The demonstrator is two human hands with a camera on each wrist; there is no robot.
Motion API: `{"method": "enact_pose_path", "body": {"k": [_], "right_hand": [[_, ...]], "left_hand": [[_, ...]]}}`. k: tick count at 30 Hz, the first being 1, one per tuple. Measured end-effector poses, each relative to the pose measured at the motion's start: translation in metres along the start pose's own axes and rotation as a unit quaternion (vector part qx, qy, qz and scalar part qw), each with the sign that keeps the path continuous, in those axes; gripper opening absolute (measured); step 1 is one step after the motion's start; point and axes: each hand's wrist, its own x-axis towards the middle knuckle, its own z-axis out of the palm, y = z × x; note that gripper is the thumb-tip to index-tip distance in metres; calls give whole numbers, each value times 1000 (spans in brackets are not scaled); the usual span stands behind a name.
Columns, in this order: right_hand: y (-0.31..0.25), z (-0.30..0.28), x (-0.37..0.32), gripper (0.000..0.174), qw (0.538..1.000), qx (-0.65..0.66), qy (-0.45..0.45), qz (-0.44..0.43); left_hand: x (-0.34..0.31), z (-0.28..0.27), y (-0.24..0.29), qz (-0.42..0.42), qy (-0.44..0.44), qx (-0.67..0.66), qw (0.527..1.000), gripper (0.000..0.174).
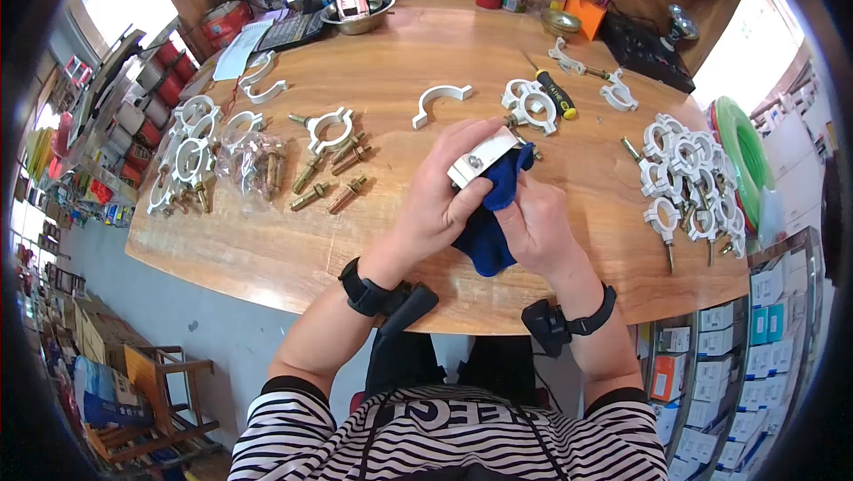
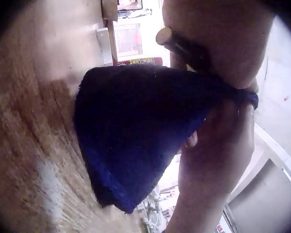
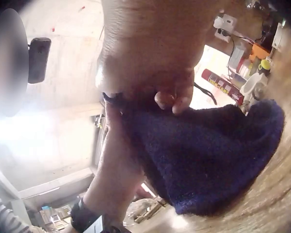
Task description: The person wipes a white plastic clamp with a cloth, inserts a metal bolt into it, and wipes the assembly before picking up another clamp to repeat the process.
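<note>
Above the near middle of the table, my left hand (image 1: 433, 192) grips a white pipe clamp (image 1: 473, 166), seen edge-on with a screw head on its near face. My right hand (image 1: 544, 225) pinches a dark blue cloth (image 1: 485, 246) against the clamp's right side. The cloth hangs down between both hands and covers much of the bottom of the left wrist view's middle. A bolt end (image 2: 166, 36) pokes out beside the fingers there. In the right wrist view the cloth (image 3: 203, 160) spreads below the curled fingertips and hides the clamp.
Joined white clamps (image 1: 533, 108) and a yellow-black screwdriver (image 1: 556, 95) lie just beyond my hands. A half clamp (image 1: 442, 99) is at the middle. Loose bolts (image 1: 348, 195) and clamps are on the left, with a clamp pile (image 1: 689, 166) and green hose (image 1: 742, 157) at right.
</note>
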Motion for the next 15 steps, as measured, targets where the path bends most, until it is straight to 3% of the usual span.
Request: {"method": "enact_pose_path", "body": {"k": [4, 5, 6, 7, 9, 10, 12, 13, 14, 15], "right_hand": [[9, 1, -7, 31, 997, 74, -26, 8], [21, 1, -13, 34, 951, 275, -107, 89], [22, 0, -12, 37, 853, 461, -182, 164], [19, -1, -12, 37, 853, 460, -182, 164], [4, -4, -8, 45, 747, 605, -176, 215], [-2, -5, -5, 45, 746, 605, -177, 214], [-10, -8, -1, 48, 560, 761, -131, 300], [-5, -6, -3, 48, 561, 760, -130, 300], [4, -2, -6, 54, 546, 788, -143, 245], [8, -1, -9, 65, 529, 813, -156, 189]], "left_hand": [[2, -1, 3, 41, 13, 53, 998, 51], [1, 0, 1, 40, 12, 53, 998, 51], [-1, 2, -2, 31, 27, 3, 999, 52], [-1, 3, -4, 22, 43, -46, 998, 53], [-4, 3, -5, 17, 48, -49, 997, 55], [-4, 3, -4, 11, 53, -54, 997, 57], [-3, 6, 7, -10, 54, -93, 994, 59], [-2, 7, 12, -31, 55, -134, 989, 61], [0, 6, 12, -31, 56, -136, 989, 61], [2, 5, 11, -103, 71, -206, 970, 63]]}}
